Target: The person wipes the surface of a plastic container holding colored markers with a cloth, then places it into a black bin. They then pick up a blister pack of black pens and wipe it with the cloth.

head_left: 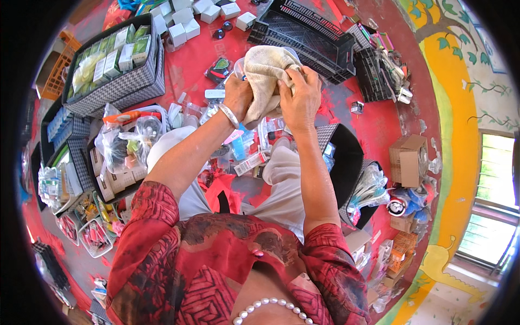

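A beige cloth [262,67] hangs bunched between my two hands, out in front of me. My left hand [238,96] is closed at the cloth's left edge, with its fingertips partly hidden. My right hand [301,97] pinches the cloth's right side between thumb and bent fingers. Behind the cloth shows the edge of a clear, rounded thing, mostly covered, so its kind cannot be made out. Below my hands, small clear plastic packages and a light blue item [237,147] lie heaped between my legs.
At the left stands a checked fabric bin [116,89] full of small boxes, above a bin [122,187] with bagged goods. A black plastic crate [303,40] lies ahead. White boxes [184,27] sit at the far side. An open dark bin [346,162] and a cardboard box [409,161] are right.
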A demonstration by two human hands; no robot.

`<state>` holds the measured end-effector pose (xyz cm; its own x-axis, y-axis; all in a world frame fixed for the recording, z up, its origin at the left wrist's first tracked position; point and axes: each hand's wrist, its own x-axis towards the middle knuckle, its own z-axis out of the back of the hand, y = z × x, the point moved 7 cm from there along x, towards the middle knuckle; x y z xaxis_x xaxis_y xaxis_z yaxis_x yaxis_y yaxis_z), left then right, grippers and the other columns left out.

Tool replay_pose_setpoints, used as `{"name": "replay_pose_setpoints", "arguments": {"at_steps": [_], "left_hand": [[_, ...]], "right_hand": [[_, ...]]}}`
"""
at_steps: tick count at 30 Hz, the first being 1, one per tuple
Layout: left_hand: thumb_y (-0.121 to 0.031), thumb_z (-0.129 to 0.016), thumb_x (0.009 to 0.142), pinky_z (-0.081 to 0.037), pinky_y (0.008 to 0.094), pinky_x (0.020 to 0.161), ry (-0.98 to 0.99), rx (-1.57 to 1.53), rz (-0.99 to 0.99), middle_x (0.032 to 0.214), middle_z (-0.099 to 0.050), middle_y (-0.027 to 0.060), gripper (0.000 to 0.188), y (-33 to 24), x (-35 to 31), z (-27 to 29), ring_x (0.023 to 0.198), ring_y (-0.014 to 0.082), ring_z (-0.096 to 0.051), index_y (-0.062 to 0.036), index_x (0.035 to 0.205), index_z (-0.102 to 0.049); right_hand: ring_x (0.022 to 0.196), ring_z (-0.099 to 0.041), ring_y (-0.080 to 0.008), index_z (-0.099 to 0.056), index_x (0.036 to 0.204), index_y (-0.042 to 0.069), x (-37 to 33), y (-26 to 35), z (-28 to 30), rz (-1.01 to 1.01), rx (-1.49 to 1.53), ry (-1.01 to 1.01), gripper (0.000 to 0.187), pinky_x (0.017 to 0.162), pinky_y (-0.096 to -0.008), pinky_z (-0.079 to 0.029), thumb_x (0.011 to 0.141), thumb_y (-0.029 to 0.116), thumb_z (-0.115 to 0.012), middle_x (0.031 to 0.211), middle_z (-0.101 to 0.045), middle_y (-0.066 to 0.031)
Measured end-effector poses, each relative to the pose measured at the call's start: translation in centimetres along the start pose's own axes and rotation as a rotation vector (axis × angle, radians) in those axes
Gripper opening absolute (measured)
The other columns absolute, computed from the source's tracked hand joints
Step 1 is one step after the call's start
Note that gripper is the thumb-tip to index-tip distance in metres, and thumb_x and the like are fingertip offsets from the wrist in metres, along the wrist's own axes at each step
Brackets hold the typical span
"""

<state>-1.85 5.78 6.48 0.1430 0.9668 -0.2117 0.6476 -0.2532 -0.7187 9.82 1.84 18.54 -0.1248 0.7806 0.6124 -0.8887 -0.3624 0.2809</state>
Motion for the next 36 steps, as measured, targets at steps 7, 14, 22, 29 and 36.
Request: {"name": "replay_pose_setpoints", "arguments": {"at_steps": [7,14,22,29,36], "left_hand": [[-0.018,-0.069,0.078,-0.057,0.036,0.056,-0.258,-0.064,0.08,0.083,-0.062,0.0068,0.028,-1.5,-0.5,0.6,0.067,0.016,-0.063,-0.0012,0.096,-0.057],[-0.02,-0.064,0.083,-0.056,0.0352,0.06,-0.254,-0.015,0.075,0.088,-0.063,0.0057,0.026,-0.2,0.9,0.9,0.07,0.0149,-0.063,-0.004,0.101,-0.057],[-0.031,-0.058,0.087,-0.056,0.0358,0.068,-0.176,-0.088,-0.078,0.097,-0.062,0.0071,0.034,0.7,0.4,-1.3,0.08,0.0181,-0.064,-0.0037,0.106,-0.053],[-0.062,-0.044,0.083,-0.046,0.0422,0.087,0.049,0.013,0.363,0.109,-0.059,0.0152,0.066,0.3,0.1,-2.7,0.103,0.0247,-0.056,-0.0031,0.111,-0.054],[-0.024,-0.066,0.081,-0.052,0.0353,0.079,0.328,0.042,0.413,0.102,-0.061,0.0113,0.039,0.1,-1.1,-3.0,0.089,0.0203,-0.062,-0.0021,0.111,-0.051]], "right_hand": [[0.083,-0.059,-0.0271,-0.057,0.092,-0.001,-1.6,-14.5,1.9,-0.669,0.164,-0.202,0.016,0.072,-0.0373,-0.048,0.077,0.0,-0.059,0.09,-0.058,-0.0123],[0.074,-0.063,-0.0263,-0.054,0.099,-0.003,-6.4,-19.4,-0.6,-1.181,1.305,-0.462,0.016,0.064,-0.0376,-0.055,0.084,0.002,-0.052,0.089,-0.061,-0.0133],[0.074,-0.063,-0.0189,-0.055,0.103,0.001,-5.7,-8.3,-5.4,-1.21,1.547,0.124,0.041,0.063,-0.0319,-0.052,0.077,0.029,-0.069,0.089,-0.062,-0.0085],[0.076,-0.063,-0.0188,-0.061,0.096,-0.003,-3.6,-9.8,-2.6,-1.195,1.508,0.047,0.029,0.072,-0.0336,-0.052,0.072,0.011,-0.068,0.091,-0.064,-0.0113],[0.071,-0.062,-0.0177,-0.062,0.096,-0.004,-4.4,-8.0,-2.0,-1.03,1.105,0.55,0.037,0.063,-0.0309,-0.051,0.072,0.023,-0.068,0.088,-0.064,-0.0109]]}}
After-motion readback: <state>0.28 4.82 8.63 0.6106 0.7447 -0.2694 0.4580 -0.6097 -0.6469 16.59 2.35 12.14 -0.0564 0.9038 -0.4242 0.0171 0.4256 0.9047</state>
